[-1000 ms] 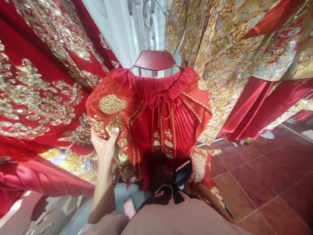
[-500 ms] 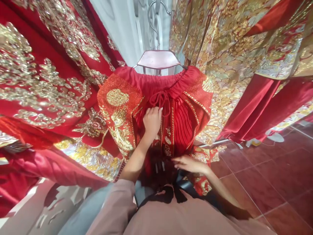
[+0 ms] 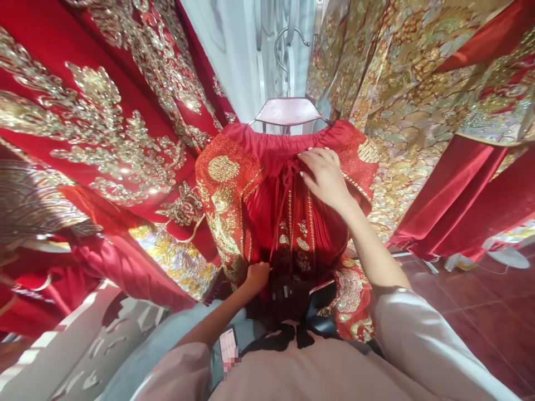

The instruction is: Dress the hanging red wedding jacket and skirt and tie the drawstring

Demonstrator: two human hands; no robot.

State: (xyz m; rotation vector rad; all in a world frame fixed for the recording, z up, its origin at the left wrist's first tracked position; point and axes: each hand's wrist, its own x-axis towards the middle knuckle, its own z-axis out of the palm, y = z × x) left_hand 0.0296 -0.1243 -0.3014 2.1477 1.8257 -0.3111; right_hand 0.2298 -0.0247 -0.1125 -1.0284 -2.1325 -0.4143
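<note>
A red garment with gold embroidery and a gathered top edge [image 3: 267, 142] hangs in front of me on a hanger [image 3: 288, 111] with a metal hook. At its middle is a red drawstring [image 3: 288, 174], its knot partly covered by my right hand. My right hand [image 3: 325, 174] rests on the gathered edge just right of the knot, thumb apart from the fingers. Lower down, my left hand [image 3: 258, 277] is closed on one end of the drawstring, which runs taut and slanting down to it.
Red cloth with gold beadwork [image 3: 129, 150] hangs close on the left. A gold patterned garment [image 3: 401, 122] and plain red fabric [image 3: 451, 189] hang on the right, above red floor tiles [image 3: 480, 312]. A white carved chair back [image 3: 83, 345] stands at lower left.
My left hand has gone from the knot down to the lower front, drawing a cord end with it. My right hand has risen to the gathered edge. The bow's loops look smaller.
</note>
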